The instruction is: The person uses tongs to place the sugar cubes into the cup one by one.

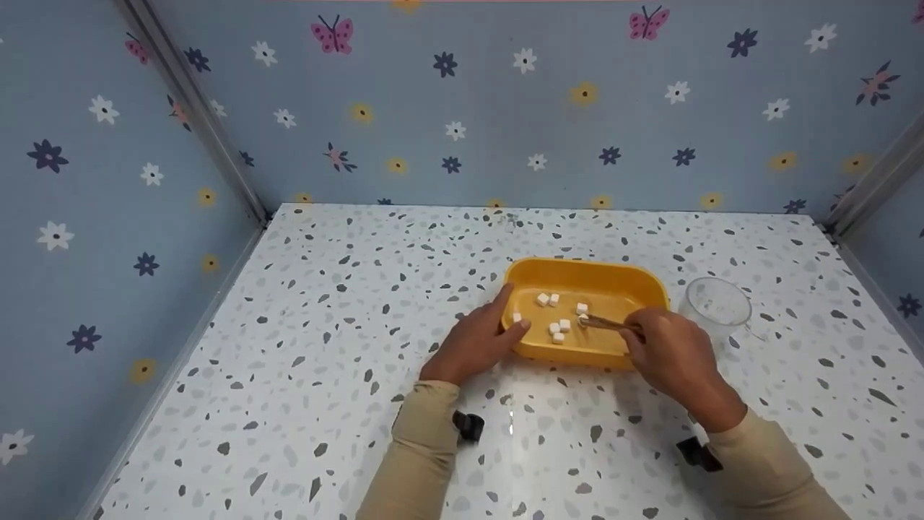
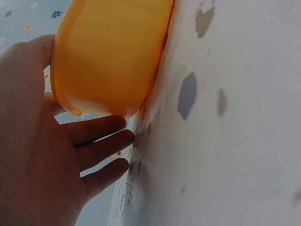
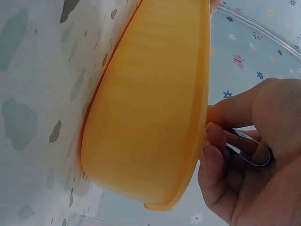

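Observation:
A yellow plastic tray (image 1: 577,354) sits on the table with several small white cubes (image 1: 554,328), which look like sugar cubes, spread over its floor. My left hand (image 1: 480,339) holds the tray's left end, thumb over the rim; in the left wrist view the other fingers spread by the outer wall. Over the right side of the tray, my right hand (image 1: 671,354) grips small metal tongs (image 1: 610,323), whose bent end shows in the right wrist view. Their tips are at a white cube (image 1: 582,318); whether they pinch it is too small to tell.
A clear glass cup (image 1: 718,303) with a handle stands just right of the tray, close to my right hand. The speckled white table (image 1: 325,325) ends at flower-patterned panels (image 1: 491,108) behind and at both sides.

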The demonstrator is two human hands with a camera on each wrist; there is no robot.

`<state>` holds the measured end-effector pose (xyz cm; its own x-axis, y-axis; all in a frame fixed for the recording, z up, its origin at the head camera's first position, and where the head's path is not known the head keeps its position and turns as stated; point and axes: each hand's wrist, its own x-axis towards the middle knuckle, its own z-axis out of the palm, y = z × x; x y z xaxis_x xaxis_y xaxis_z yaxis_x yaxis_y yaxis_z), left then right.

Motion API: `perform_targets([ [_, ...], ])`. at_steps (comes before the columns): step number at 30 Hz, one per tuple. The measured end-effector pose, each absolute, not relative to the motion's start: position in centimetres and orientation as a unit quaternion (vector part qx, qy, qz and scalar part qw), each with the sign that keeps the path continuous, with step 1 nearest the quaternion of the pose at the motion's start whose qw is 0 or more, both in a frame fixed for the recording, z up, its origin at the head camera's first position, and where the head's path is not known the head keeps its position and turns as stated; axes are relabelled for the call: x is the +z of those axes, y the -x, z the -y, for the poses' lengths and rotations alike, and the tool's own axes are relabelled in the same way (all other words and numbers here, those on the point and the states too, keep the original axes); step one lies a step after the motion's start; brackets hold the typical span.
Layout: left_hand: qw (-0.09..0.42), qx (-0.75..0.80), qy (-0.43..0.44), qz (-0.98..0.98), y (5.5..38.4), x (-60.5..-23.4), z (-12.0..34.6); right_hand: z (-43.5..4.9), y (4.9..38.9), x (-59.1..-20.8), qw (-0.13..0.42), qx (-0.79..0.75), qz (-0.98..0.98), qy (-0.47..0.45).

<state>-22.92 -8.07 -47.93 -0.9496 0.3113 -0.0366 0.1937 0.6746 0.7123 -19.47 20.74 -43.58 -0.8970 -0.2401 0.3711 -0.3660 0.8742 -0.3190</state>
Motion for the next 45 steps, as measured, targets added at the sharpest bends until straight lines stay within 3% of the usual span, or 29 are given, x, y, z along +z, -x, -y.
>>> perform_targets([
  [11, 0.085, 0.379, -0.128, -0.913, 22.89, -47.86, 7.96, -20.67, 19.42, -43.39, 0.156, 0.201, 0.955, -0.156],
  [27, 0.070, 0.378, -0.144, -0.912, 23.08, -48.11, 8.11, -20.83, 19.12, -43.27, 0.191, 0.206, 0.945, -0.170],
  [45, 0.081, 0.385, -0.133, -0.910, 23.02, -48.24, 8.13, -20.75, 18.87, -42.63, 0.170, 0.210, 0.951, -0.152],
])
